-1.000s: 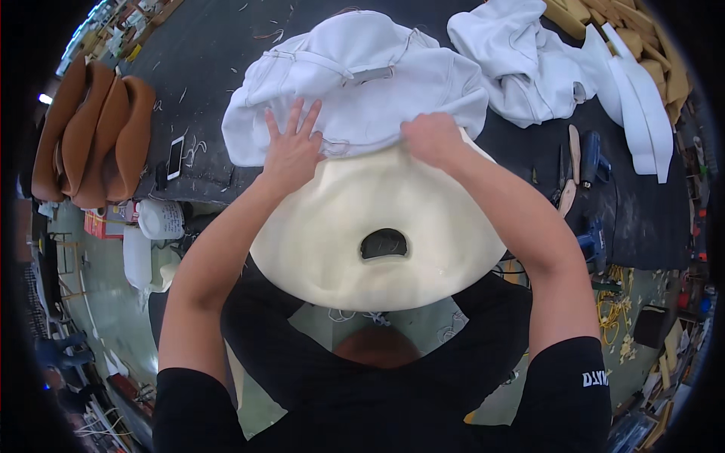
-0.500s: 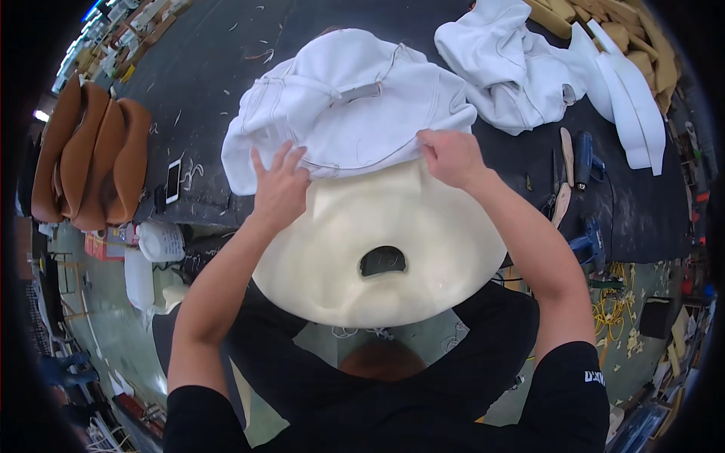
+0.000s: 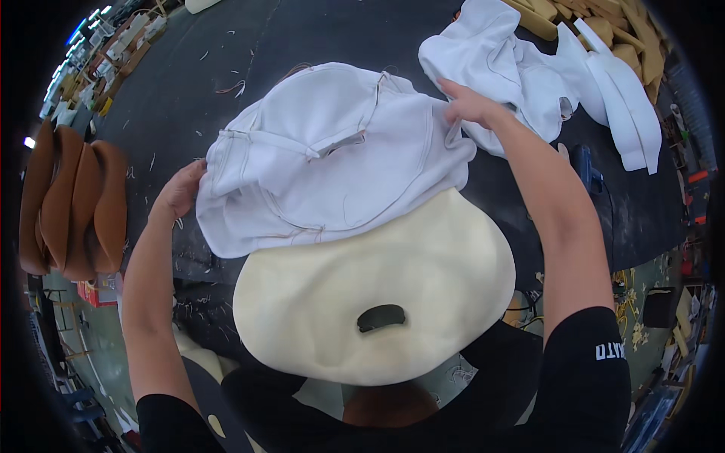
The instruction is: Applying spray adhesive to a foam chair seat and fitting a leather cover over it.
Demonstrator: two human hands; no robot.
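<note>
A cream moulded foam pad (image 3: pixel 302 309) lies in front of me, with a dark D-shaped hole (image 3: pixel 381 318) near its lower middle. Over its far part rests a white fabric cover (image 3: pixel 355 181), seams and loose threads showing. My left hand (image 3: pixel 183 189) is at the cover's left edge, its fingers closing round the fabric and partly hidden behind it. At the cover's far right edge is my right hand (image 3: pixel 474 107), thumb and forefinger apart, close against a raised fold. What its other fingers do is hidden.
More white fabric (image 3: pixel 483 60) and curved white pieces (image 3: pixel 619 106) lie at the far right, beside a pile of tan foam pieces (image 3: pixel 619 38). A blue heat gun (image 3: pixel 585 166) is right of my right forearm. Brown curved pads (image 3: pixel 72 204) stand at the left on the dark table (image 3: pixel 181 90).
My hands have left the cover's near edge and moved apart to its left and right sides. In the picture, pad and cover sit lower, and the cover's near edge lies further down.
</note>
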